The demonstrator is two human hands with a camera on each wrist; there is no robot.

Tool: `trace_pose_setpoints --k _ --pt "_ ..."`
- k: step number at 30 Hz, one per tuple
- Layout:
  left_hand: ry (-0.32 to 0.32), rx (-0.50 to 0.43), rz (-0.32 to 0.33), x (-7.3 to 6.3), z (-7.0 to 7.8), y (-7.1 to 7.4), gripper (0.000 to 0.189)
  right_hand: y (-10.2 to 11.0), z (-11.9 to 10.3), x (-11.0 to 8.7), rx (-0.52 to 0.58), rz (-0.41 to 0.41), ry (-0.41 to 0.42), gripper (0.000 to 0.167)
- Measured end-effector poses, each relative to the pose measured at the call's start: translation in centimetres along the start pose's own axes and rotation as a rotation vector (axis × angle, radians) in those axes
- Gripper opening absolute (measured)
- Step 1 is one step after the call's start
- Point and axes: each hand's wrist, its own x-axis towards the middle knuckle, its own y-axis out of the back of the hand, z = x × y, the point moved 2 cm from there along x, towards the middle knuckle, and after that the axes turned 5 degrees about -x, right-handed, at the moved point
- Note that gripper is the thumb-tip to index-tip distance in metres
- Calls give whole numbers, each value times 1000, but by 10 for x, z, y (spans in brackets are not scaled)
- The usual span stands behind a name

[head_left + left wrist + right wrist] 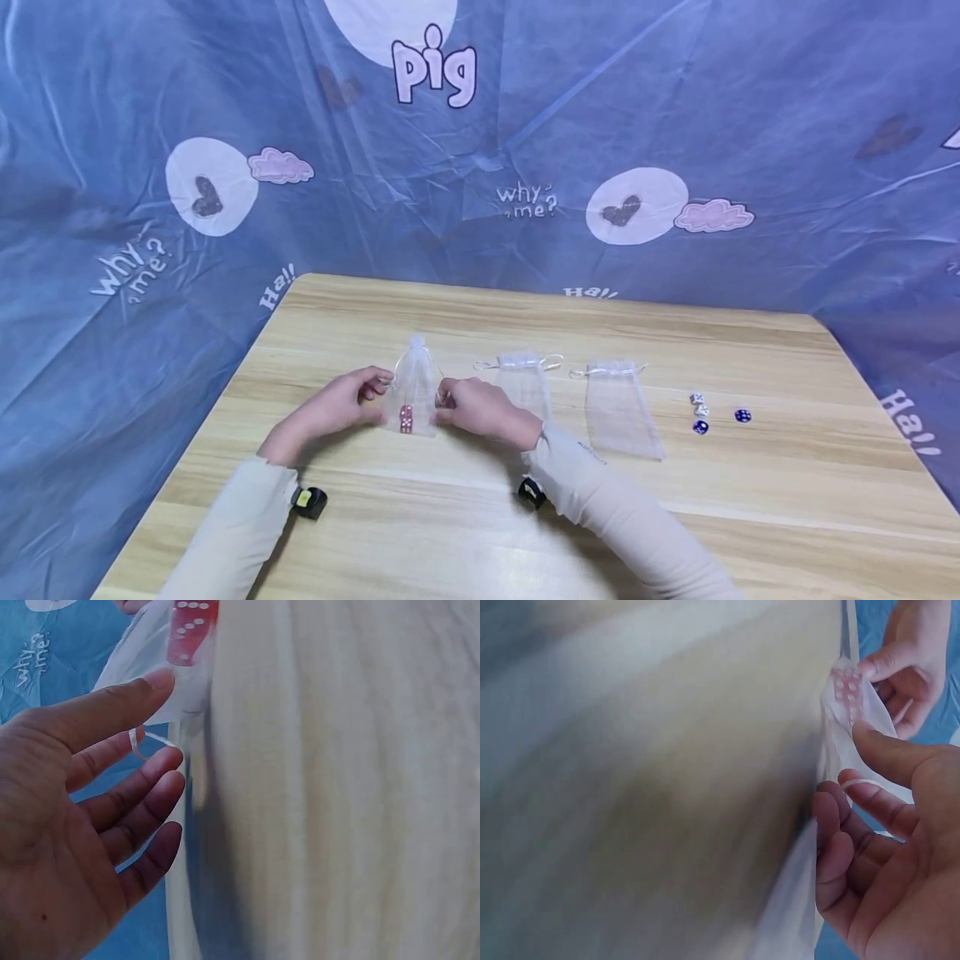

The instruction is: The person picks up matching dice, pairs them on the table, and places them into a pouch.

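A white sheer drawstring bag (417, 375), gathered at its top, sits between the two hands with red dice (406, 419) showing through its lower part. At its left side is my left hand (343, 406), fingers loosely bent and thumb tip at the bag near the dice. A thin white cord (159, 738) loops by its fingers. My right hand (480, 407) is at the other side, its thumb against the mesh. In the right wrist view, a cord passes over its index finger, and its other fingers are bent without anything visible in them.
Two more sheer bags lie flat to the right, a nearer one (517, 379) partly behind the right hand and another (618, 408) beyond. Further right are white dice (697, 400) and blue dice (742, 415). Blue printed cloth (480, 242) surrounds the wooden table (420, 525).
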Motion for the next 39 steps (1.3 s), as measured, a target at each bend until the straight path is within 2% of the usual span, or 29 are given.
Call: trace_pose_setpoints --k 6,13,16,20,23,29,34,39 --pt "-16 56 63 -3 6 7 60 17 13 -7 49 54 38 18" --pt "-83 168 179 -5 24 13 54 42 29 -22 67 158 98 18" --pt "-125 172 207 -2 35 12 54 53 35 -30 80 189 115 18" --pt "-178 124 220 8 54 6 54 66 45 -43 129 204 105 20" --pt "-209 51 198 20 69 -3 54 78 56 -53 150 207 81 22" --pt "-236 -61 92 46 93 -33 53 102 85 -75 156 235 29 23" --pt "-243 -134 -7 64 105 -58 53 120 109 -96 166 266 -12 23" --pt "-245 -183 -90 78 109 -79 54 134 128 -120 159 297 -47 24"
